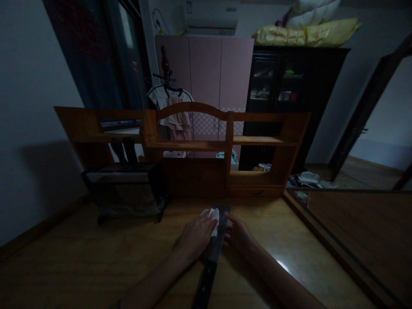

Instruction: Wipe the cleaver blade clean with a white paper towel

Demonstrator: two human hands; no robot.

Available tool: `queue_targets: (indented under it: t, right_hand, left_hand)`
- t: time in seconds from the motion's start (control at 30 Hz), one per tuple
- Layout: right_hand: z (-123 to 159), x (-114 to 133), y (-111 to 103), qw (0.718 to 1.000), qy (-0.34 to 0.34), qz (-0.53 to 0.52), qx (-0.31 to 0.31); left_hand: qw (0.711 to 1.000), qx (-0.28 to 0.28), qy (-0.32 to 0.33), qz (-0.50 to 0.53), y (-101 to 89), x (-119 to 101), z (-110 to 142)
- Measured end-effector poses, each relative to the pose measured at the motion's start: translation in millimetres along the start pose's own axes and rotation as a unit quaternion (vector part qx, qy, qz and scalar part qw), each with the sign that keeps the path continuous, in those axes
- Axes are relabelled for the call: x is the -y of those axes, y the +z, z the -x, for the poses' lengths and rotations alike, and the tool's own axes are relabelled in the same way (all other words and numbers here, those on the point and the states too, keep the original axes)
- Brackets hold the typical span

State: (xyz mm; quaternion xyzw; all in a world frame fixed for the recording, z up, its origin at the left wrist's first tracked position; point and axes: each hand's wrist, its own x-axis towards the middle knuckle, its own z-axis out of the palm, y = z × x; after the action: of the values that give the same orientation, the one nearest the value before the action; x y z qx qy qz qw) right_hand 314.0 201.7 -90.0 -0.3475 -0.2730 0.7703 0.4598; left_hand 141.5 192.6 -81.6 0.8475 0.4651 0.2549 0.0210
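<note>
A cleaver [220, 235] with a broad grey blade and a black riveted handle [206, 283] is in front of me, its handle toward me and its blade pointing away. My left hand [198, 234] presses a white tissue [213, 219] against the left part of the blade, fingers closed over it. On the other side, my right hand [240, 234] grips the blade's right edge near the far end, thumb on top and fingers at the side or beneath. Neither hand is on the handle.
On the wooden desktop [270, 240], a knife block [124, 189] holding black-handled knives stands at the left. A wooden shelf rack [193, 148] runs along the back. The desk's raised edge [322, 231] lies at the right.
</note>
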Motion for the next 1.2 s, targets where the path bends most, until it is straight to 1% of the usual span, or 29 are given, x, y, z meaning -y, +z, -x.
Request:
queue_targets:
  t: [0.07, 0.17, 0.2, 0.27, 0.33, 0.4, 0.5, 0.57, 0.67, 0.77, 0.83, 1.0, 1.1, 1.2]
  right_hand:
    - [-1, 0, -2, 1.0, 0.002, -0.004, 0.002]
    - [-3, -1, -4, 1.0, -0.015, -0.025, 0.003]
    - [-4, -1, -4, 0.999, -0.021, -0.036, 0.015]
    - [-4, -2, -5, 0.996, -0.019, -0.058, 0.06]
    - [-4, -4, -6, 0.993, -0.008, -0.069, 0.1]
    - [-4, -4, -7, 0.992, -0.008, -0.072, 0.1]
    - [-4, -4, -5, 0.994, -0.011, -0.082, 0.068]
    - [-5, -3, -3, 0.994, -0.004, -0.089, 0.064]
    - [-5, -1, -1, 0.995, -0.011, -0.085, 0.056]
    - [-4, 0, -1, 0.998, -0.014, -0.067, 0.006]
    - [-3, 1, -1, 0.999, -0.013, -0.051, -0.011]
    - [1, 3, 3, 1.0, -0.005, -0.026, -0.001]
    - [2, 4, 4, 1.0, -0.017, -0.018, 0.003]
    - [2, 4, 4, 1.0, -0.017, -0.02, 0.008]
  left_hand:
    - [1.0, 0.012, 0.022, 0.011, -3.8, -3, 0]
    - [0.994, 0.046, 0.093, 0.034, -12.5, -12, 0]
    - [0.99, 0.059, 0.117, 0.042, -15.6, -14, 0]
    - [0.983, 0.085, 0.154, 0.055, -21.0, -19, 1]
    - [0.978, 0.104, 0.172, 0.059, -24.2, -21, 2]
    - [0.977, 0.112, 0.175, 0.057, -24.7, -21, 3]
    - [0.979, 0.107, 0.165, 0.051, -21.7, -20, 2]
    - [0.982, 0.097, 0.155, 0.048, -18.9, -20, 1]
    - [0.987, 0.076, 0.136, 0.042, -16.0, -20, 1]
    - [0.992, 0.055, 0.109, 0.033, -14.4, -19, 2]
    - [0.995, 0.049, 0.087, 0.019, -13.7, -18, 2]
    - [0.998, 0.043, 0.027, -0.047, -13.8, -15, 0]
    - [0.995, 0.039, -0.019, -0.087, -13.7, -13, -1]
    - [0.994, 0.019, -0.029, -0.101, -9.4, -8, -1]
